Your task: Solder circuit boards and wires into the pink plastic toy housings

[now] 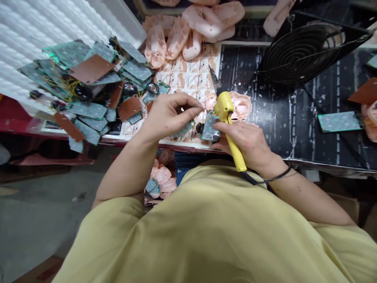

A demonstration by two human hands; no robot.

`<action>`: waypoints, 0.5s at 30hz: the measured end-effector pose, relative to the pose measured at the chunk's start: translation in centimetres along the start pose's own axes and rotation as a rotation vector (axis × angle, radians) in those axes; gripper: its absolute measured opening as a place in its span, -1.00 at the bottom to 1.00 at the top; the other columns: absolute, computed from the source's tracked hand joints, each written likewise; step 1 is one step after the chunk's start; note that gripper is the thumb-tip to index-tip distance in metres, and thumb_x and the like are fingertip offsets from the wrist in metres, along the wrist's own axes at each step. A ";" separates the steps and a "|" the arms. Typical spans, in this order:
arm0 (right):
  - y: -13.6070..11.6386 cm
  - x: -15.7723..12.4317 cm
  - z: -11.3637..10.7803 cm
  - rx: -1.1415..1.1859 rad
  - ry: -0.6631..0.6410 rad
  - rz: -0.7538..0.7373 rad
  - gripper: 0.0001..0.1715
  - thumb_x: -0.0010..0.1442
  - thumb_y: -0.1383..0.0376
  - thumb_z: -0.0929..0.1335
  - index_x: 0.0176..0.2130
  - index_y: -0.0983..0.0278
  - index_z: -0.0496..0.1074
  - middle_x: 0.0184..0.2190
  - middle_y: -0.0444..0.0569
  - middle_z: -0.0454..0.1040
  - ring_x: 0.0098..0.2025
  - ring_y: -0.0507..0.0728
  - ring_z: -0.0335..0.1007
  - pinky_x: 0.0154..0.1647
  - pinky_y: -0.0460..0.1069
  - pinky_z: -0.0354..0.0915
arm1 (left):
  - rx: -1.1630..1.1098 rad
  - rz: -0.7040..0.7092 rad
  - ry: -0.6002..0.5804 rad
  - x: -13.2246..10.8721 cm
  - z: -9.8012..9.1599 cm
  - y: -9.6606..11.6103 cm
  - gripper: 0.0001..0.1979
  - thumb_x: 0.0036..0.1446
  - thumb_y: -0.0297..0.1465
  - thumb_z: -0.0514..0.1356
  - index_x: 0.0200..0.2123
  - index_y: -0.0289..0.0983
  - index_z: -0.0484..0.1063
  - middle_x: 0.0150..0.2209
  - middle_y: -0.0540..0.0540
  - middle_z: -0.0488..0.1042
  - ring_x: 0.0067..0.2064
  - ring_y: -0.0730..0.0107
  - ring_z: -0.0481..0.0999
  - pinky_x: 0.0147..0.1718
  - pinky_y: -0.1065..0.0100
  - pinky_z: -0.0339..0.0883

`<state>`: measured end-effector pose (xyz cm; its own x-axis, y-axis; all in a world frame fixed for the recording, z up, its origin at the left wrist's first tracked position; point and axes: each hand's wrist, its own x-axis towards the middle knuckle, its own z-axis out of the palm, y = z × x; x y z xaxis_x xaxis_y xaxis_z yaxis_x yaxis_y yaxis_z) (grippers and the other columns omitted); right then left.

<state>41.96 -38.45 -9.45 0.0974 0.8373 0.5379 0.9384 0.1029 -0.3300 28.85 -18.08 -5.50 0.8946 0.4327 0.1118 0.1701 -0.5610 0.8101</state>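
My right hand (247, 141) is wrapped round the yellow handle of a gun-shaped soldering iron (225, 103), whose metal tip points away from me. Thumb and forefinger of my left hand (173, 114) are pinched together left of the iron; whatever is between them is too small to make out. Between my hands, at the table edge, lies a grey-green circuit board (210, 127) with thin wires and a small black part beside it. A pink moulded plastic shell (243, 105) sits behind the iron, partly covered by it. Another board (184, 129) shows under my left hand.
Circuit boards (91, 110) with wires and round speakers are heaped at the left, by a white corrugated sheet (59, 35). Several pink shells (203, 23) are piled at the back. A black fan (297, 59) stands back right; one board (340, 122) lies before it.
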 end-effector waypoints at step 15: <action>2.2 -8.0 -8.1 -0.172 0.169 0.150 -0.84 0.23 0.17 0.48 -0.18 0.15 0.56 -0.54 -0.21 0.52 -0.58 -0.03 0.40 -0.47 -0.13 0.34 | 0.495 0.280 -0.330 1.3 5.1 1.9 -0.76 0.21 -0.33 0.14 -0.24 -0.27 0.60 -0.31 -0.11 0.59 -0.22 0.25 0.55 -0.22 0.27 0.34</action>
<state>45.98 -49.27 -8.20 0.2795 0.7331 0.6200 0.9505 -0.1200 -0.2867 32.45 -22.22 -6.75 0.9990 0.0282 0.0342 0.0119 -0.9135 0.4067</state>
